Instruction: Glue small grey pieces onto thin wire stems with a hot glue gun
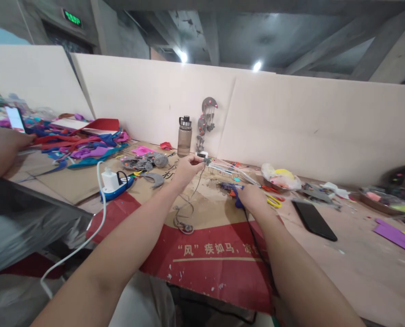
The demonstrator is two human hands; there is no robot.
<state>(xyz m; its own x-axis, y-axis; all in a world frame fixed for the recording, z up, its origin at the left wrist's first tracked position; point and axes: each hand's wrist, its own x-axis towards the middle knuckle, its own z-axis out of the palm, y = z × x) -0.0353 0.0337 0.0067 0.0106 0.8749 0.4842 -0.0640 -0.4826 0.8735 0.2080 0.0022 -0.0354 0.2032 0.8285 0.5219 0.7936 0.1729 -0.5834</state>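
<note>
My left hand (189, 166) is closed in a pinch over the middle of the table. A small grey felt piece (207, 161) sits at its fingertips, and a thin grey cord (198, 185) hangs down from there. The cord runs to a loose coil (185, 227) on the cardboard. To the right, my right hand (252, 198) is wrapped round a blue glue gun (238, 199), partly covered by the fingers. A black cable trails from it towards the table's front edge. Yellow-handled scissors (273, 201) lie just beside that hand.
Behind stand a bottle (185, 138) and a grey moon-shaped hanging ornament (209, 104) against a white partition. Grey felt pieces (146, 161) and a blue power strip (117, 188) lie left. A black phone (314, 220) lies right. Another person's hand (4, 141) is at far left.
</note>
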